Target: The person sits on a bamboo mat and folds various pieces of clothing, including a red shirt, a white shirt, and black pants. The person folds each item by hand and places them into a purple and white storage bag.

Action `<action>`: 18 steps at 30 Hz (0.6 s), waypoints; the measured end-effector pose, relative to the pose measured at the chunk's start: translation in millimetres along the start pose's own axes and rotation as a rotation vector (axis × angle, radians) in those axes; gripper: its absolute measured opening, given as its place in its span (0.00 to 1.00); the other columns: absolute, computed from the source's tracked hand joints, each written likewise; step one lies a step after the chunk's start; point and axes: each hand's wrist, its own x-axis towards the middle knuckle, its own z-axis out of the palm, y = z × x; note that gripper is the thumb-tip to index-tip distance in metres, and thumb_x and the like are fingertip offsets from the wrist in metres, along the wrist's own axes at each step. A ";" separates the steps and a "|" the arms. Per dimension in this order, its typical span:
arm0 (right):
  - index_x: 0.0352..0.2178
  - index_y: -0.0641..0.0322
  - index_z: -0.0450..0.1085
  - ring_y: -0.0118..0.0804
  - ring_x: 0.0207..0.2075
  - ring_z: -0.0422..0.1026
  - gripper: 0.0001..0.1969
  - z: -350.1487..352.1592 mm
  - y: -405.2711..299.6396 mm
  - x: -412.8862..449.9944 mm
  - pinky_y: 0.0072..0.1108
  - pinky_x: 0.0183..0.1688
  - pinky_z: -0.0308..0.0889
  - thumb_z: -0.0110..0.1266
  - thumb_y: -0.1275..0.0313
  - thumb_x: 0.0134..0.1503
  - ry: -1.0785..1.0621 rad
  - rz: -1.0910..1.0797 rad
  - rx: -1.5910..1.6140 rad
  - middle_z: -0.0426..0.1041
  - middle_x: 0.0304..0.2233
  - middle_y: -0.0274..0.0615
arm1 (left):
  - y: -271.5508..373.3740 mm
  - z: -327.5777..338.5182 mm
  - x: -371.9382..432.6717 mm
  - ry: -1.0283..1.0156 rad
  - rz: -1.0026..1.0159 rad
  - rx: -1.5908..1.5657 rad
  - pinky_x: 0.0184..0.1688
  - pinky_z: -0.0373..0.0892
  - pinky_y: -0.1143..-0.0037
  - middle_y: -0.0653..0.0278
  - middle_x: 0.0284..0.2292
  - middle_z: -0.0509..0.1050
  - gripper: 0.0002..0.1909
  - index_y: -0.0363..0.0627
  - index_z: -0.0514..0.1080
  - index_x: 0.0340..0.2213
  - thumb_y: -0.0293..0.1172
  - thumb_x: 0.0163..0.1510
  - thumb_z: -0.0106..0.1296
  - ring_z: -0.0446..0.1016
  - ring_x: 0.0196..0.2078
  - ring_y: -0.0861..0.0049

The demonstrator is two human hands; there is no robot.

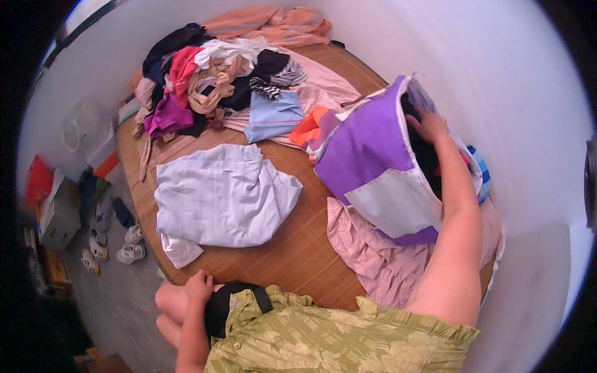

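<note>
My right hand (428, 125) reaches into the mouth of a purple fabric storage bag (368, 144) with a pale panel; dark clothing (422, 154) lies inside, and the fingertips are partly hidden at its opening, so a grip cannot be made out. My left hand (199, 284) rests by my knee with its fingers curled, near the front edge of the mat. Before me lies a loosely folded white garment (224, 196). A folded light blue cloth (274, 114) and an orange patterned cloth (311, 127) are left of the bag.
A heap of mixed clothes (186, 84) covers the far left of the woven mat (280, 265). Behind it lies an orange striped cloth (275, 25). Pink fabric (373, 256) spreads under the bag. Walls stand behind and at right. Shoes (131, 253) and boxes are on the floor at left.
</note>
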 end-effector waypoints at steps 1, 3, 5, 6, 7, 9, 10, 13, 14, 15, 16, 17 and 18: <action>0.59 0.49 0.56 0.52 0.54 0.66 0.35 -2.3 -9.5 10.0 0.42 0.55 0.59 0.37 0.41 0.58 0.137 -0.034 0.084 0.68 0.51 0.54 | 2.5 -2.5 0.2 0.011 -0.001 -0.004 0.36 0.69 0.60 0.51 0.26 0.76 0.13 0.42 0.71 0.26 0.41 0.51 0.51 0.75 0.32 0.53; 0.53 0.57 0.63 0.51 0.49 0.70 0.31 28.3 -12.6 47.9 0.41 0.50 0.64 0.39 0.45 0.59 0.303 -0.159 0.114 0.71 0.48 0.51 | 2.8 -4.6 2.4 -0.012 -0.003 -0.015 0.36 0.69 0.59 0.51 0.27 0.76 0.13 0.42 0.71 0.27 0.41 0.51 0.50 0.75 0.33 0.53; 0.52 0.57 0.63 0.50 0.49 0.70 0.30 44.0 -30.8 62.9 0.40 0.49 0.64 0.40 0.46 0.59 0.227 -0.145 0.082 0.71 0.48 0.50 | -6.9 2.7 2.7 0.033 0.002 0.009 0.37 0.69 0.59 0.51 0.27 0.76 0.13 0.42 0.71 0.28 0.41 0.51 0.50 0.74 0.33 0.53; 0.52 0.58 0.64 0.50 0.48 0.70 0.30 46.7 -33.1 66.3 0.40 0.49 0.64 0.40 0.46 0.58 0.178 -0.124 0.067 0.71 0.48 0.50 | -4.3 -0.6 0.1 0.015 -0.017 -0.014 0.37 0.69 0.59 0.51 0.28 0.76 0.13 0.42 0.71 0.28 0.41 0.51 0.50 0.74 0.33 0.53; 0.51 0.58 0.64 0.50 0.48 0.71 0.29 45.4 -36.0 68.0 0.39 0.49 0.64 0.41 0.47 0.58 0.132 -0.110 0.059 0.72 0.47 0.50 | 1.2 -6.2 0.8 0.004 -0.034 -0.044 0.37 0.69 0.58 0.51 0.28 0.76 0.13 0.42 0.70 0.28 0.41 0.51 0.50 0.74 0.33 0.53; 0.50 0.59 0.64 0.49 0.48 0.71 0.29 39.8 -41.1 69.1 0.39 0.49 0.65 0.42 0.48 0.58 0.060 -0.096 0.065 0.72 0.47 0.49 | 4.6 -10.4 -1.0 -0.015 -0.064 -0.073 0.38 0.69 0.58 0.50 0.28 0.76 0.13 0.42 0.71 0.28 0.41 0.51 0.50 0.74 0.33 0.52; 0.50 0.59 0.65 0.49 0.47 0.71 0.28 38.0 -38.3 67.4 0.38 0.48 0.65 0.42 0.48 0.58 0.021 -0.084 0.078 0.72 0.47 0.49 | 4.1 -10.1 -0.8 -0.025 -0.072 -0.067 0.38 0.69 0.58 0.50 0.29 0.76 0.13 0.42 0.71 0.28 0.40 0.51 0.50 0.75 0.34 0.53; 0.48 0.60 0.65 0.47 0.47 0.71 0.27 28.8 -35.1 68.9 0.37 0.48 0.65 0.44 0.49 0.57 -0.083 -0.063 0.149 0.72 0.46 0.48 | 4.6 -12.2 -1.0 -0.040 -0.095 -0.062 0.38 0.69 0.58 0.49 0.29 0.76 0.14 0.41 0.71 0.29 0.41 0.51 0.50 0.75 0.34 0.53; 0.48 0.60 0.66 0.47 0.46 0.72 0.27 29.7 -31.4 65.3 0.36 0.48 0.66 0.45 0.49 0.57 -0.131 -0.047 0.183 0.72 0.46 0.48 | 5.4 -15.2 1.1 -0.055 -0.098 -0.066 0.38 0.69 0.58 0.49 0.29 0.76 0.14 0.41 0.71 0.29 0.41 0.51 0.49 0.75 0.34 0.53; 0.48 0.60 0.66 0.47 0.46 0.72 0.27 26.1 -30.3 63.8 0.36 0.48 0.66 0.45 0.50 0.57 -0.173 -0.030 0.224 0.72 0.46 0.48 | 6.6 -15.7 0.6 -0.072 -0.105 -0.074 0.38 0.69 0.58 0.49 0.29 0.76 0.14 0.41 0.71 0.29 0.41 0.51 0.49 0.75 0.34 0.52; 0.47 0.61 0.66 0.46 0.46 0.72 0.26 19.9 -28.9 64.4 0.36 0.47 0.66 0.46 0.50 0.57 -0.208 -0.015 0.275 0.73 0.45 0.48 | 6.7 -13.4 0.9 -0.070 -0.099 -0.087 0.38 0.69 0.58 0.49 0.29 0.76 0.15 0.41 0.72 0.30 0.42 0.51 0.49 0.75 0.34 0.52; 0.47 0.61 0.66 0.46 0.45 0.72 0.26 18.5 -22.5 59.1 0.35 0.47 0.66 0.46 0.50 0.57 -0.264 0.018 0.336 0.73 0.45 0.47 | 4.9 -9.9 4.9 -0.068 -0.083 -0.091 0.38 0.69 0.58 0.49 0.30 0.76 0.15 0.41 0.72 0.30 0.42 0.51 0.49 0.75 0.35 0.52; 0.46 0.61 0.66 0.46 0.45 0.72 0.26 14.1 -18.4 56.8 0.35 0.47 0.66 0.47 0.51 0.57 -0.322 0.049 0.412 0.73 0.45 0.47 | 1.7 -8.6 5.8 -0.070 -0.074 -0.091 0.38 0.69 0.58 0.48 0.30 0.76 0.15 0.41 0.72 0.30 0.42 0.51 0.49 0.75 0.35 0.52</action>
